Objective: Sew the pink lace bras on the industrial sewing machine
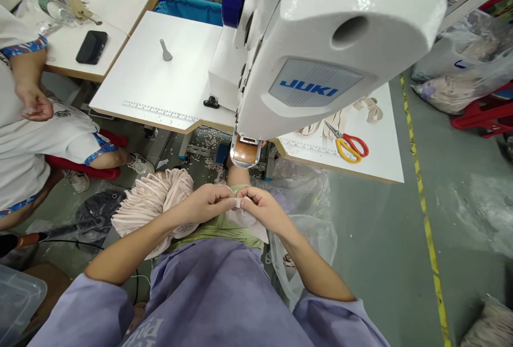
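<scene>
Both my hands meet over my lap, just below the sewing machine head. My left hand is closed, its thumb and fingers pinching the edge of a pale pink cloth garment. My right hand pinches the same garment from the other side. Between the two thumbs shows a small white tag. The garment hangs below my right hand onto my thigh, partly hidden by the fingers. A thick bundle of pale pink lace-trimmed garments rests on my left thigh, beside my left forearm.
Scissors with red and yellow handles lie on the white machine table, near pale fabric strips. A grey spoon-shaped piece lies farther left. Another person sits at left. Plastic bags are on the floor at my right.
</scene>
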Demonstrator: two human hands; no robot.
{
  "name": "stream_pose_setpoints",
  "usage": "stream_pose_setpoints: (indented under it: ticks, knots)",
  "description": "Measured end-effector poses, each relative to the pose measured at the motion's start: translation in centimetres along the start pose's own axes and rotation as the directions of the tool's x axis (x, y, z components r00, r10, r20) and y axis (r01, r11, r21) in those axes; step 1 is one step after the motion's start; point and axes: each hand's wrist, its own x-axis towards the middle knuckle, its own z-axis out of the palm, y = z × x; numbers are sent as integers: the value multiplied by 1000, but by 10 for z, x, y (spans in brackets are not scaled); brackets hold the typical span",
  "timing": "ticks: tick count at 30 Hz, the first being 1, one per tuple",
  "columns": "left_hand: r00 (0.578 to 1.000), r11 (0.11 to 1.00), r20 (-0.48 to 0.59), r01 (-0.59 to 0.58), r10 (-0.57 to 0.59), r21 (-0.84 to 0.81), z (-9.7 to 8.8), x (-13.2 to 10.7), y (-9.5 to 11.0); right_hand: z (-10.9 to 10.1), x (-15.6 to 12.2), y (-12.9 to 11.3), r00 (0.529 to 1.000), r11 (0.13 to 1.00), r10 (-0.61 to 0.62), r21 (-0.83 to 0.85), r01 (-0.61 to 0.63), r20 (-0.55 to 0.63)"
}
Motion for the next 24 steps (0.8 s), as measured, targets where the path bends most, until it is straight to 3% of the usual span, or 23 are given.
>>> stream_pose_setpoints:
  ticks: [2,8,10,12,13,15,18,22,24]
  knots:
    - [1000,1000,5,6,-6,4,-1,2,1,-1,0,-3,1000,1000,-12,-6,12,1]
    - [999,994,39,30,-34,104,-11,16,-2,-9,6,-8,994,952,-100,-296,81,-49]
    - [991,994,-121,67,-55,91,-12,18,-9,-11,11,2,988,958,-89,-281,52,-124]
    - [930,993,-348,112,-116,-32,-6,17,-21,-9,15,16,962,989,-29,-149,-13,-273]
    - [906,982,-388,125,-171,-140,0,15,-28,-5,17,23,936,998,9,-55,-31,-351]
    - [928,921,-262,163,-265,-353,16,13,-44,7,20,35,878,995,59,96,-15,-475]
    - [965,822,28,237,-261,-518,47,11,-64,32,19,42,803,992,37,118,42,-595]
    - [960,680,113,262,-256,-685,78,7,-78,53,14,40,656,995,-70,-6,99,-752]
    - [961,673,93,251,-262,-695,85,2,-78,56,14,40,610,992,-106,-45,114,-785]
